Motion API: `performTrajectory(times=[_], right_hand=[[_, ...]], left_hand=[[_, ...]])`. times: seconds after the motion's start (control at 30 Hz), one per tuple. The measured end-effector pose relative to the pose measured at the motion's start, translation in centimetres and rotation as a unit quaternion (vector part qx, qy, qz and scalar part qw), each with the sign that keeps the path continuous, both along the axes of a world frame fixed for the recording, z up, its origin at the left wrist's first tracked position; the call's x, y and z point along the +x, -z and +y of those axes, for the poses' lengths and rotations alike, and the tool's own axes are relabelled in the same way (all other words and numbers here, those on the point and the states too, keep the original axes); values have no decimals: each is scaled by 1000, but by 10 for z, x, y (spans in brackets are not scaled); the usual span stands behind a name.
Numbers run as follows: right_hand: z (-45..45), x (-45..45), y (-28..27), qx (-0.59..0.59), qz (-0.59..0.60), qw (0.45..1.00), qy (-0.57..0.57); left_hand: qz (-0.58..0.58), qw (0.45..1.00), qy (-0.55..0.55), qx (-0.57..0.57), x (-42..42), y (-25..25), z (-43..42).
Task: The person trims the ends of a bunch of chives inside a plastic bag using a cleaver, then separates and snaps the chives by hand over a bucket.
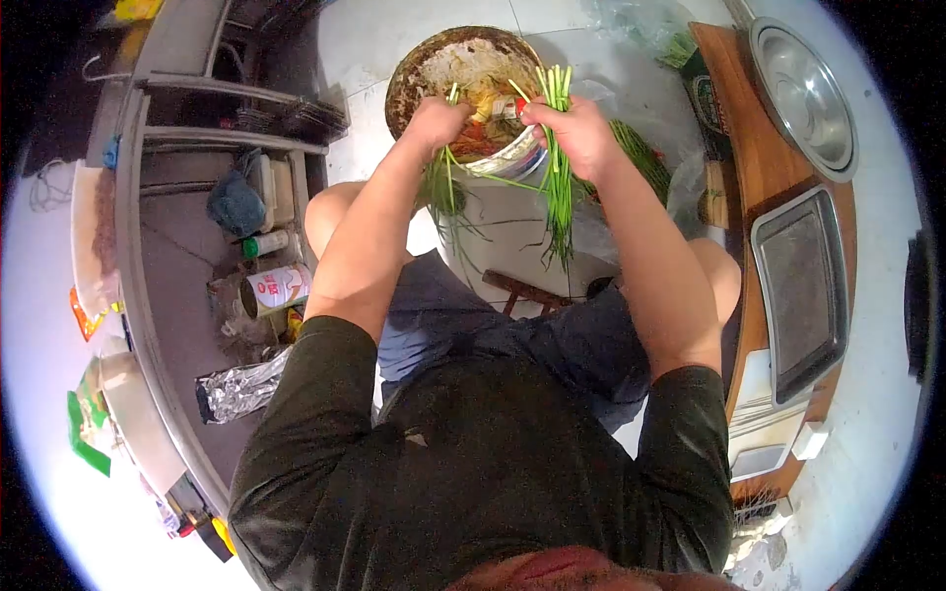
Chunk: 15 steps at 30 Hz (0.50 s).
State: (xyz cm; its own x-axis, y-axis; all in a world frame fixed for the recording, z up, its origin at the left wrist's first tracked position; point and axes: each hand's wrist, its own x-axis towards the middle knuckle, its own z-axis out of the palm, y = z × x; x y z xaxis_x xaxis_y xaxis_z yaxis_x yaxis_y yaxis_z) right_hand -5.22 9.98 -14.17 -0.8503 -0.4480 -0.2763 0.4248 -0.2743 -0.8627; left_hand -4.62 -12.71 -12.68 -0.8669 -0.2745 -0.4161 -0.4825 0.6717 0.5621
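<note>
My right hand (579, 136) is closed around a thick bunch of garlic chives (559, 202), cut ends up and leaf tips hanging down. In my left hand (439, 126), also closed, are a few thinner chive strands (451, 177) that droop below the fist. One strand stretches across between the two bunches. Both hands are over the near rim of a round waste bucket (399, 84), which holds scraps and a red-and-white wrapper. My fingertips are partly hidden.
More green stalks (641, 158) lie on plastic to the right of the bucket. A wooden shelf on the right bears a steel basin (808, 98) and a baking tray (803, 295). At left, a shelf holds a tin can (278, 289) and foil (246, 386). Below is a wooden stool (522, 291).
</note>
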Motion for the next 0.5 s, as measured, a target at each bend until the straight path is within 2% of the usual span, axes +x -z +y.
performTrajectory(times=[0.17,0.23,0.47,0.5], right_hand=[[-2,3,-3,11,-3,1000,13],[-2,2,-3,12,-3,1000,11],[-1,2,-6,14,-3,1000,5],[-2,2,-6,17,-6,1000,9]], left_hand=[[3,988,-69,135,3,-3,4],[18,994,-59,93,-4,27,-11],[-1,999,-29,36,5,1,2],[38,998,-20,50,5,10,-1]])
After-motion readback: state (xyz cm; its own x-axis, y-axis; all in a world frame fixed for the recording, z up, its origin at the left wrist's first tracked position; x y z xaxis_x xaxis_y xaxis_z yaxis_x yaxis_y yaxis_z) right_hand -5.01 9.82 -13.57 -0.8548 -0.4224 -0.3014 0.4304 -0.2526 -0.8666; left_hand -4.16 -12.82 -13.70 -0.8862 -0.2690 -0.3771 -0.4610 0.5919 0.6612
